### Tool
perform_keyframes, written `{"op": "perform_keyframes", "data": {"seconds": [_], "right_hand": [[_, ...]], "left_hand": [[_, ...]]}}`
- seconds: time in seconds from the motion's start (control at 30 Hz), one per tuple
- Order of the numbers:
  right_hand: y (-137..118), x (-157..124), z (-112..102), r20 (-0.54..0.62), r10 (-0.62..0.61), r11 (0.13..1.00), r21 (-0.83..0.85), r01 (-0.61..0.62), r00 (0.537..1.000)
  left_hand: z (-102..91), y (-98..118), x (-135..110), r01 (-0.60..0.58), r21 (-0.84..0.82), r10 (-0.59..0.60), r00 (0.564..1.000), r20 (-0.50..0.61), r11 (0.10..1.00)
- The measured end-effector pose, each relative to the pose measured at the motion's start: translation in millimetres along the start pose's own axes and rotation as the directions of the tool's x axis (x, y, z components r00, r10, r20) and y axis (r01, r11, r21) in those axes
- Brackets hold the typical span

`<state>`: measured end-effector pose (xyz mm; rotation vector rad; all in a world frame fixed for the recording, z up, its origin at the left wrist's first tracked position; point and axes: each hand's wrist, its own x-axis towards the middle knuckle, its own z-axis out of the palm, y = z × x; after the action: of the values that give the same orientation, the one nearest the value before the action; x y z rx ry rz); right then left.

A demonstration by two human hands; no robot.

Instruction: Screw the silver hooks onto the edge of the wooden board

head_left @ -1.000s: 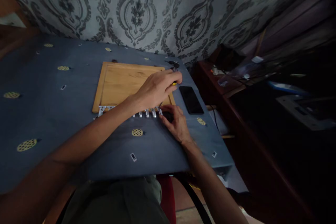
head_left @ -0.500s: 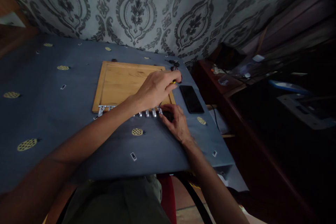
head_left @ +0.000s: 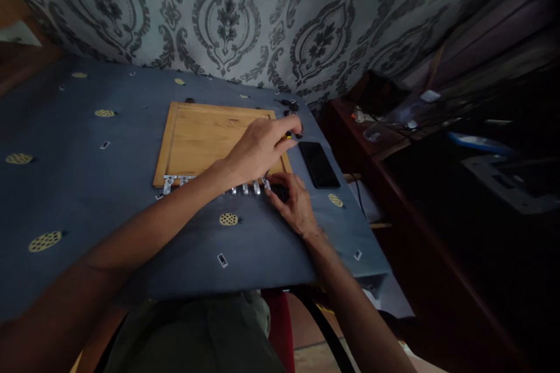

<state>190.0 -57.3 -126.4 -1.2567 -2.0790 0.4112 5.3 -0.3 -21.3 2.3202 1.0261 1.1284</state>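
A wooden board [head_left: 201,134] with a raised rim lies flat on the table, a row of small silver metal hooks [head_left: 170,184] along its near edge. My left hand [head_left: 262,143] reaches across the board, fingers closed around a black-and-yellow screwdriver handle [head_left: 288,136]; most of the tool is hidden behind the hand. At the board's near right corner, my right hand [head_left: 295,201] pinches the last metal hook [head_left: 266,183] between thumb and fingers. My left forearm covers part of the row.
A black phone [head_left: 319,165] lies right of the board. Small dark items [head_left: 291,106] sit beyond the board's far right corner. A patterned cloth [head_left: 227,17] hangs behind the table [head_left: 175,250]. A dark red cabinet [head_left: 406,227] with a clear plastic bottle [head_left: 394,116] stands at right.
Almost nothing differs. My left hand has turned very slightly around the handle; my right hand and the board keep their places.
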Motion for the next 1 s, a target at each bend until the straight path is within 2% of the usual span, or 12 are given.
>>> {"op": "perform_keyframes", "data": {"seconds": [0.27, 0.53, 0.83, 1.0], "right_hand": [[-1, 0, -1, 0.0, 0.017, 1.0, -0.003, -0.017, 1.0], [-1, 0, 0, -0.01, 0.015, 1.0, -0.014, -0.015, 1.0], [-1, 0, -1, 0.01, 0.03, 1.0, -0.004, -0.03, 0.999], [-1, 0, 0, 0.009, 0.035, 0.999, -0.012, -0.035, 0.999]], "left_hand": [[-3.7, -2, 1, -0.067, -0.021, 0.068, 0.996, 0.06, 0.998], [-0.1, -1, 1, -0.038, 0.053, 0.039, 0.999, -0.012, 0.998], [-7.3, 1, 3, -0.036, 0.137, 0.029, 0.998, 0.054, 0.99], [-11.5, 5, 4, 0.011, 0.088, -0.02, 0.995, 0.096, 0.996]]}}
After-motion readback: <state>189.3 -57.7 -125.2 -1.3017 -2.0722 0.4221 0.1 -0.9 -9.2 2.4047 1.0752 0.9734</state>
